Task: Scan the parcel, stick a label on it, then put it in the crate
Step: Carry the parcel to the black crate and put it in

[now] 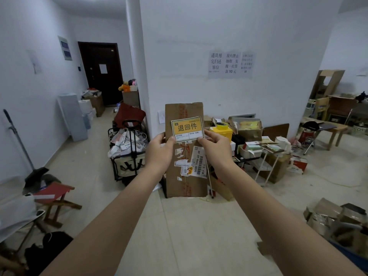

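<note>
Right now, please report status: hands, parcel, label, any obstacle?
Left hand holds the parcel upright. Both hands pinch the yellow label against its upper face. Crate not identified. Nothing blocking the hands.

This looks like a small parcel storeroom inside a flat: white walls with paper notices (231, 64), a dark door (100, 72), cardboard boxes (250, 128) and a loaded trolley (128, 152) on the tiled floor (199, 226).

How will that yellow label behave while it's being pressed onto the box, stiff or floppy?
Probably floppy: the yellow label looks like a thin sheet, pinched at its lower corners by the left hand and right hand. It likely weighs almost nothing. The cardboard parcel behind looks flat and rigid, so it should back the press well.
</note>
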